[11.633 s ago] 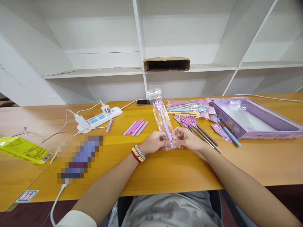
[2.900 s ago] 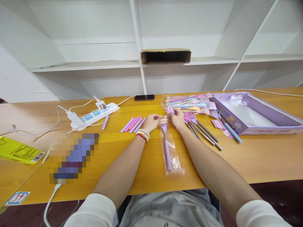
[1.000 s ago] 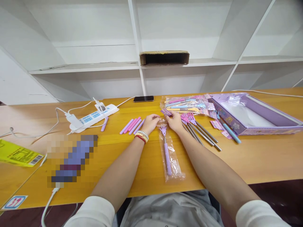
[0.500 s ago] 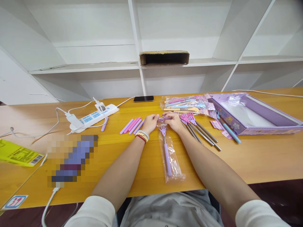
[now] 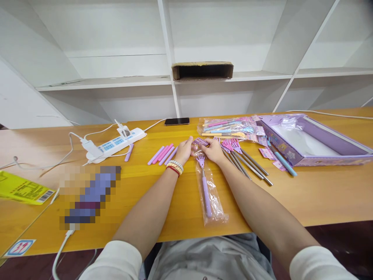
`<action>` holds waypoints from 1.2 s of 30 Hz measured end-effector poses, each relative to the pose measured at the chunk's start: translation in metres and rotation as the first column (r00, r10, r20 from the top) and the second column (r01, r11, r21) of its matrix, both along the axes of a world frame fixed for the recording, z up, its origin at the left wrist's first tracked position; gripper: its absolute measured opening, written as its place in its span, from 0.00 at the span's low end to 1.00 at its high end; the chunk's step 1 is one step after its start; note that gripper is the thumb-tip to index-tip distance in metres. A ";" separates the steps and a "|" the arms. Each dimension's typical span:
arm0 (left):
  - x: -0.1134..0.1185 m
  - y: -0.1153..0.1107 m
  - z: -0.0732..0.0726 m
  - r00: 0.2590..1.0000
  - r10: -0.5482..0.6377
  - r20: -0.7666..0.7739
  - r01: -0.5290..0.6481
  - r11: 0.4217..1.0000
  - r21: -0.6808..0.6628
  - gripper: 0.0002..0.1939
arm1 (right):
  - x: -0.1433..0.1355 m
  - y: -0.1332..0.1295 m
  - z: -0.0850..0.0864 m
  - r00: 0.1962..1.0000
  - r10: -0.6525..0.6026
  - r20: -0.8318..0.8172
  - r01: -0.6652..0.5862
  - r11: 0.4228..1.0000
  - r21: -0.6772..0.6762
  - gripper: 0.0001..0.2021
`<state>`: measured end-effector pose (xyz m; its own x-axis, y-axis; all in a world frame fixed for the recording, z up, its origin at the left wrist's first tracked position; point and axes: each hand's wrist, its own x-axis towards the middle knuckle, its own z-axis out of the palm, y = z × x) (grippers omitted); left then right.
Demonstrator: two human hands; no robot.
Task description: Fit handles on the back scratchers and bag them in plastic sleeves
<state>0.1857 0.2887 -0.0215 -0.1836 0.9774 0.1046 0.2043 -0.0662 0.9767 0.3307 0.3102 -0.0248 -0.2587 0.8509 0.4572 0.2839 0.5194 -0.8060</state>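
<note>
A purple back scratcher (image 5: 206,194) lies in a clear plastic bag (image 5: 219,208) in front of me, its claw end pointing away. At the bag's far end is a pink and purple header card (image 5: 201,142). My right hand (image 5: 215,150) pinches the card at its right side. On the other side, my left hand (image 5: 184,151) is closed at the bag's top beside the card. Close to my right hand lie several scratcher claws (image 5: 231,145) on bare metal rods (image 5: 253,166). Pink and purple handle sleeves (image 5: 163,154) lie left of my left hand.
Bagged scratchers (image 5: 227,128) are stacked behind my hands. A purple box (image 5: 320,160) stands to the right, beside a blue-handled scratcher (image 5: 285,163). At left are a power strip (image 5: 116,144) with cables and a yellow packet (image 5: 23,189). A black phone (image 5: 176,121) lies at the back.
The header card has turned to show more of its printed face. My left fingers have shifted slightly upward; the bagged scratcher has stayed in place.
</note>
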 end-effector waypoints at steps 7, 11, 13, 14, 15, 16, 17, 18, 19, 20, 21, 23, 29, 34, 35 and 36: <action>0.002 -0.002 0.001 0.999 -0.032 -0.025 0.033 0.999 0.043 0.08 | -0.002 0.000 0.000 0.995 0.013 -0.098 -0.009 0.999 0.034 0.11; 0.000 0.000 -0.004 0.998 -0.033 -0.051 0.036 0.997 0.069 0.09 | -0.004 0.003 -0.001 0.987 -0.002 -0.159 0.000 1.000 -0.017 0.11; -0.001 0.002 -0.006 0.998 -0.036 -0.051 0.040 0.996 0.080 0.08 | -0.005 0.004 -0.003 0.977 0.001 -0.214 -0.014 0.998 -0.058 0.11; -0.001 0.003 -0.007 0.998 -0.038 -0.049 0.042 0.995 0.086 0.08 | -0.005 0.005 -0.003 0.968 0.004 -0.251 -0.025 0.996 -0.081 0.11; -0.002 0.003 -0.008 0.998 -0.042 -0.047 0.046 0.995 0.091 0.07 | -0.005 0.005 -0.004 0.958 0.006 -0.287 -0.038 0.994 -0.105 0.11; -0.002 0.003 -0.009 0.998 -0.047 -0.045 0.051 0.994 0.094 0.07 | -0.005 0.006 -0.004 0.948 0.006 -0.319 -0.050 0.990 -0.129 0.12; -0.002 0.003 -0.009 0.998 -0.052 -0.043 0.056 0.994 0.097 0.07 | -0.005 0.006 -0.004 0.939 0.004 -0.345 -0.060 0.987 -0.152 0.12; -0.001 0.003 -0.009 0.998 -0.060 -0.038 0.063 0.993 0.099 0.07 | -0.006 0.006 -0.004 0.931 0.001 -0.365 -0.068 0.983 -0.170 0.13; -0.001 0.003 -0.009 0.997 -0.069 -0.029 0.071 0.992 0.101 0.07 | -0.006 0.006 -0.003 0.925 0.000 -0.380 -0.074 0.980 -0.182 0.13; -0.001 0.003 -0.008 0.997 -0.079 -0.015 0.080 0.992 0.102 0.07 | -0.006 0.006 -0.002 0.921 -0.002 -0.391 -0.079 0.979 -0.190 0.13; 0.000 0.002 -0.008 0.996 -0.089 0.002 0.089 0.991 0.103 0.07 | -0.006 0.006 -0.002 0.918 -0.004 -0.397 -0.080 0.978 -0.195 0.14; 0.000 0.002 -0.007 0.994 -0.106 0.040 0.102 0.989 0.103 0.08 | -0.006 0.005 -0.001 0.917 -0.012 -0.398 -0.074 0.977 -0.198 0.14; 0.001 0.001 -0.004 0.988 -0.128 0.087 0.121 0.990 0.074 0.11 | -0.003 0.005 -0.001 0.925 0.018 -0.380 -0.098 0.976 -0.192 0.11; 0.001 0.000 -0.002 0.991 -0.111 0.075 0.107 0.993 0.047 0.10 | -0.001 0.007 -0.003 0.941 0.034 -0.338 -0.109 0.972 -0.206 0.11; 0.001 0.000 -0.002 0.992 -0.105 0.073 0.102 0.994 0.044 0.09 | -0.001 0.008 -0.003 0.943 0.023 -0.332 -0.098 0.973 -0.211 0.11; 0.001 0.000 -0.002 0.993 -0.097 0.073 0.094 0.995 0.044 0.09 | -0.001 0.009 -0.004 0.945 0.011 -0.328 -0.086 0.972 -0.218 0.11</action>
